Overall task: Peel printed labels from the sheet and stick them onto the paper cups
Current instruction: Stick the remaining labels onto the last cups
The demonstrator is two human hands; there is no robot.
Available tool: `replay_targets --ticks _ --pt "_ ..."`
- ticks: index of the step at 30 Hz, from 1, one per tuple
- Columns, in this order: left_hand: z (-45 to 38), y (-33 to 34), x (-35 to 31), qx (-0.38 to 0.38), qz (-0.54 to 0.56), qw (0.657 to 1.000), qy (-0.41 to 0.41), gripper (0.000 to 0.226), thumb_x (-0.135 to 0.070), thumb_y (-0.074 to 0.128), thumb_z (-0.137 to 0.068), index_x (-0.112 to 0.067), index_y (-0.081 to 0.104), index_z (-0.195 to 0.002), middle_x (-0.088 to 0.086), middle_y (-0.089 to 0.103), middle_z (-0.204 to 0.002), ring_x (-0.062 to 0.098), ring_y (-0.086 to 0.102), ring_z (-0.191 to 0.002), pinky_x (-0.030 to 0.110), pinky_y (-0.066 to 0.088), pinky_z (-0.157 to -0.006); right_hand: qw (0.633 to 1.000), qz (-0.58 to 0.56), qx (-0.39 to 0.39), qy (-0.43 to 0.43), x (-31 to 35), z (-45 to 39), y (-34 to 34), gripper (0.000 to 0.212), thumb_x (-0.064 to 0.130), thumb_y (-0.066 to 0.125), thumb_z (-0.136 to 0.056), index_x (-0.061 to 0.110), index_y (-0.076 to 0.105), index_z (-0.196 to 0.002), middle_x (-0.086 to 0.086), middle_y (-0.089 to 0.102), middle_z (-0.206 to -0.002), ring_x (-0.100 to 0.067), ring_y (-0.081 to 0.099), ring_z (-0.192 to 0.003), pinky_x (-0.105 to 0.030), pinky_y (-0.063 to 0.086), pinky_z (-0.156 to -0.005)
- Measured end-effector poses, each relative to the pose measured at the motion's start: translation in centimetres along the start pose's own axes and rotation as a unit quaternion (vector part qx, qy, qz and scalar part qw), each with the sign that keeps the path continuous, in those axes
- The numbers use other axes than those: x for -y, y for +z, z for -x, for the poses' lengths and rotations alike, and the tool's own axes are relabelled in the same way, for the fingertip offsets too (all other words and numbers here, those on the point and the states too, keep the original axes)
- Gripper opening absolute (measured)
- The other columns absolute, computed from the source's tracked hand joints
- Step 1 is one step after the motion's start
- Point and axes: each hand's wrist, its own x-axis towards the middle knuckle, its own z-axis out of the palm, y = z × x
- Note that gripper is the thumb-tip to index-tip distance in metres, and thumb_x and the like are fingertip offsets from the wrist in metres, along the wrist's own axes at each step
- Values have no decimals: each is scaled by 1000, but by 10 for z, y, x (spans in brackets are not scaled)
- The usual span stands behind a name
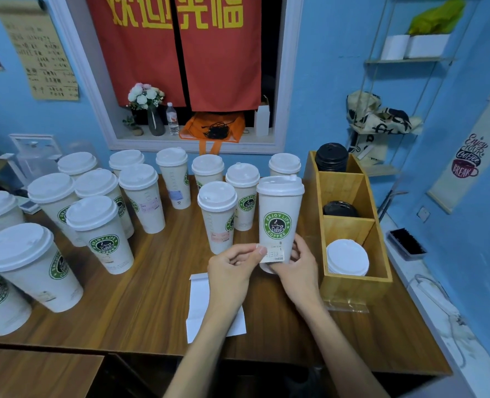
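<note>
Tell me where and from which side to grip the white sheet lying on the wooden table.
Pinch the flat white paper sheet at its bare near-left corner, probably coming from the left: it lies flat on the brown wooden table, and the left forearm covers its right half.

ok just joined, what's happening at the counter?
A person is labelling lidded white paper cups with green coffee logos. The right hand grips the base of one cup, while the left hand pinches a small printed white label against its lower side, below the logo. The white backing sheet lies on the wooden counter. Some other cups already carry labels.
</note>
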Motion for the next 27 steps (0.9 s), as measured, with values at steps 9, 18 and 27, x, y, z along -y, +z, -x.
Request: replay_targets --ticks 9,18,27 --pt "-3 19 -13 -26 -31 998 45 16 -19 89 -79 -30 77 -80 -9 78 -81 7 72 -79 20 56 -71 999 -42 6 12 16 20 3 75 45 88 -55 28 65 -125 8 79 -106 -11 76 -96 -44 61 -91" --pt "1 24 -14 -87 -152 975 134 14 -29 89 -79 -21 79 -85 -16 74 -80 1 68 -80 11 52 -69 1000 -26 -7 7 17 25 0 68 23 95 -66 26 64 -126 9 77 -108 -7 75 -95 -38 63 -87" --pt "8 27 -7 -138 -195 956 173 17 -37 87 -80 -28 79 -92 -16 73 -82 9 66 -72 29 57 -65 999 -30 -11 13 18 24 1 67 25 95 -66 31 62 -125 10 76 -109 -6 74 -95 -38 64 -83"
